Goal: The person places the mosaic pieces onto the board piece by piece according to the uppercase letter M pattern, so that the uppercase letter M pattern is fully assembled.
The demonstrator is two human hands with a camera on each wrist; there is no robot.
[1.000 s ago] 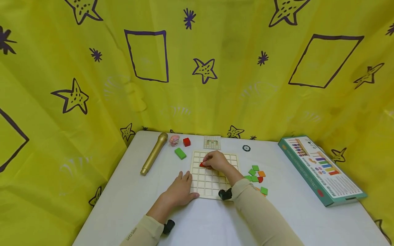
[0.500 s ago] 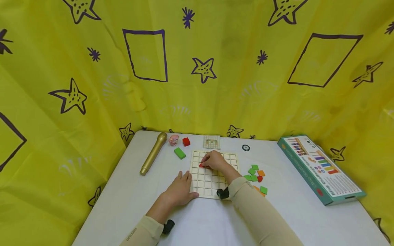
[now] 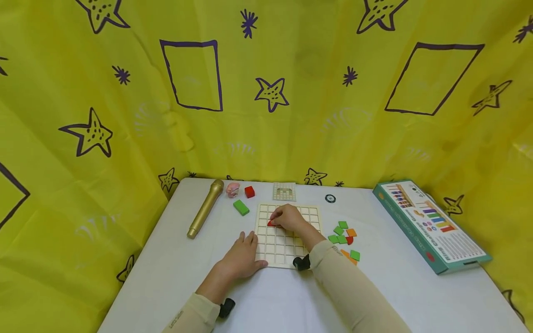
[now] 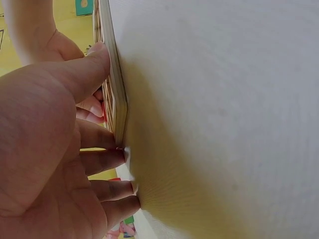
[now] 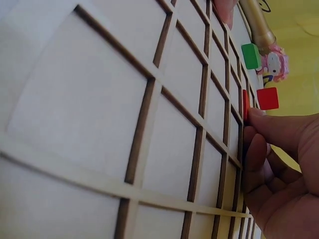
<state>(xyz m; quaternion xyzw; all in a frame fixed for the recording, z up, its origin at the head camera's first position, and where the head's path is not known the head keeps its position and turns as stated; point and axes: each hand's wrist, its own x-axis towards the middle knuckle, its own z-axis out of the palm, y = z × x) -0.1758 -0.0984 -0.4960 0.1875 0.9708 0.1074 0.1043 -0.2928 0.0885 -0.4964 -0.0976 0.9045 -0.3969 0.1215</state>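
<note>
A pale wooden grid board [image 3: 275,249] lies on the white table, divided into square cells by raised strips. My right hand [image 3: 288,217] reaches over its upper part and pinches a small red piece [image 3: 270,223]. In the right wrist view the red piece [image 5: 245,104] stands edge-on at the thumb and finger of the right hand [image 5: 284,174]. At the board's lower left corner rests my left hand [image 3: 241,256], fingers extended. The left wrist view has the left hand [image 4: 60,129] with its thumb on the board's edge and its fingertips on the tabletop.
Right of the board lie several green tiles [image 3: 338,230], orange tiles [image 3: 351,232] and a red one [image 3: 350,240]. Behind are a patterned card [image 3: 284,191], a round disc [image 3: 330,198], red block [image 3: 249,192], green block [image 3: 241,207], pink figurine [image 3: 232,189], gold microphone [image 3: 205,210]. A game box [image 3: 430,226] sits far right.
The right hand keeps its pinch on the red piece at nearly the same spot on the board. The left hand stays in place. The head view has shifted slightly.
</note>
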